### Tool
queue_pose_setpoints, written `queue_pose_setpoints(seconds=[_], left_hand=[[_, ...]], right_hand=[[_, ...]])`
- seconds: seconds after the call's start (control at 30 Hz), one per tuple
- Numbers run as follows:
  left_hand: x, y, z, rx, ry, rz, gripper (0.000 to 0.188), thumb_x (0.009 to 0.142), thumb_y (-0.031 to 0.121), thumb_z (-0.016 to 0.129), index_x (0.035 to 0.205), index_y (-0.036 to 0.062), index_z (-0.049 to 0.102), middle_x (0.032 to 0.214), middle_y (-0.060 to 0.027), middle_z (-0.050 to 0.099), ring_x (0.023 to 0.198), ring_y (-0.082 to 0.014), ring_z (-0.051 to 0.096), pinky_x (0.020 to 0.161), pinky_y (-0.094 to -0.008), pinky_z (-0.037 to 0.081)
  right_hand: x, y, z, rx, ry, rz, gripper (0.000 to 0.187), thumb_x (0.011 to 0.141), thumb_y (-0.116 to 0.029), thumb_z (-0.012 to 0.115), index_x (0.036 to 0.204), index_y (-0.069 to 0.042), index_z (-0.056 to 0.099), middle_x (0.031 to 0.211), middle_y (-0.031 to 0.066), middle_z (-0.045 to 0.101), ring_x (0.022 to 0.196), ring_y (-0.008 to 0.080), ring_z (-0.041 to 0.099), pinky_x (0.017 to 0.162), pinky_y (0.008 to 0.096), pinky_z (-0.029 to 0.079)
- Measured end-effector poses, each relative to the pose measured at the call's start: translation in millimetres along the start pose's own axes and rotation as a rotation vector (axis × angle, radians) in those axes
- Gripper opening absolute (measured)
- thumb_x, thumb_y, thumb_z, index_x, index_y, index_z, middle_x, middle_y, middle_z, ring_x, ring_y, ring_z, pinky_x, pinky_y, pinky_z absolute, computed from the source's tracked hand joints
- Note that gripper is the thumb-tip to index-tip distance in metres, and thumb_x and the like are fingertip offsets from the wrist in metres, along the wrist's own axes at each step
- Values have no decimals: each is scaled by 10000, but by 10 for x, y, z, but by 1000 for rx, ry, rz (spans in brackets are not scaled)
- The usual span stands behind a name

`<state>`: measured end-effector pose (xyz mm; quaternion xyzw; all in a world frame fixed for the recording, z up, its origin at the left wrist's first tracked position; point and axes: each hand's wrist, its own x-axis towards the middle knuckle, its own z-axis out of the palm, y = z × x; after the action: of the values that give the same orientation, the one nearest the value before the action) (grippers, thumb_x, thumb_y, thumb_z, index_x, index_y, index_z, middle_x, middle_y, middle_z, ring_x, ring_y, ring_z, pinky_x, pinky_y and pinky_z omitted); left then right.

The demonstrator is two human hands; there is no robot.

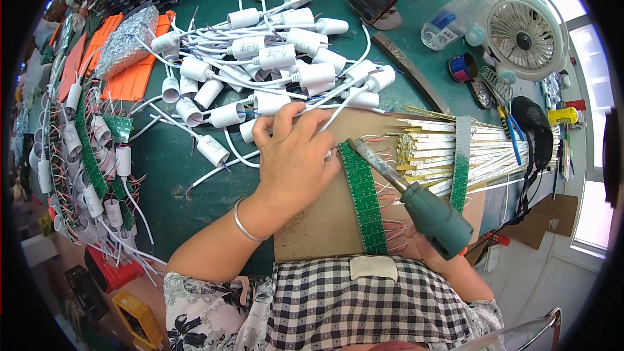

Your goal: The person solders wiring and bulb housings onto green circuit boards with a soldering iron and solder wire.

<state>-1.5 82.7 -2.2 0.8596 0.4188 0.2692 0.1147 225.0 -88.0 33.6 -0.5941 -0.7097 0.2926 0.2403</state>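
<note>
My left hand [296,156], fingers bent, lies at the near edge of a pile of white lamp sockets [276,57] with cables. A white cable [339,109] runs under its fingers, and a short white end shows by the thumb, beside the top of a green circuit board strip [361,195]. My right hand [426,247], partly hidden, is closed round a soldering iron [437,220] with a thick green handle. The iron's tip reaches the strip's upper end, close to my left thumb. Thin red and white wires stick out from the strip, which lies on a brown board [312,221].
On the right lies a bundle of thin metal-edged strips [422,149] under another green strip [461,162]. Beyond are a metal bar [409,71], plastic bottle [455,18], solder spool [462,67] and fan [523,39]. Wired boards and sockets [97,175] hang at the left.
</note>
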Motion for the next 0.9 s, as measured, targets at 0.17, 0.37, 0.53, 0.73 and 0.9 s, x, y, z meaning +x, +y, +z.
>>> queue_pose_setpoints(seconds=[0.17, 0.37, 0.53, 0.73, 0.9], left_hand=[[-2, 6, -6, -2, 17, 18, 88, 614, 120, 659, 687, 98, 616, 1087, 19, 568, 1098, -257, 420, 879, -442, 241], [-17, -6, 6, 11, 5, 15, 92, 620, 124, 665, 694, 105, 614, 1095, 19, 565, 1096, -256, 423, 881, -444, 240], [-28, -30, -24, 6, -46, 42, 135, 619, 126, 670, 734, 112, 601, 1138, 3, 544, 1098, -255, 422, 889, -450, 237], [-34, 1, -58, 120, 74, 146, 204, 614, 108, 683, 789, 113, 580, 1124, -36, 531, 1050, -250, 442, 858, -411, 306], [-55, -4, -50, 54, -6, 165, 228, 622, 89, 692, 821, 100, 580, 1061, -59, 526, 978, -252, 467, 812, -368, 365]], right_hand=[[23, -61, 21, 29, 42, 168, 248, 686, -72, 659, 933, -64, 646, 923, 95, 653, 873, 304, 624, 837, 373, 493], [95, -105, 2, 5, 39, 144, 253, 678, -61, 653, 930, -57, 642, 936, 112, 646, 874, 310, 622, 829, 371, 497], [1, 8, 76, 97, 97, 174, 266, 683, -58, 656, 949, -49, 636, 908, 115, 643, 848, 308, 620, 788, 368, 500], [-92, 26, 102, 332, 142, 387, 263, 749, -100, 643, 993, -17, 589, 807, 96, 619, 712, 248, 602, 695, 345, 496], [213, -223, 84, 991, 376, 289, 444, 834, -223, 585, 1168, 29, 436, 944, 111, 582, 648, 191, 606, 729, 369, 513]])
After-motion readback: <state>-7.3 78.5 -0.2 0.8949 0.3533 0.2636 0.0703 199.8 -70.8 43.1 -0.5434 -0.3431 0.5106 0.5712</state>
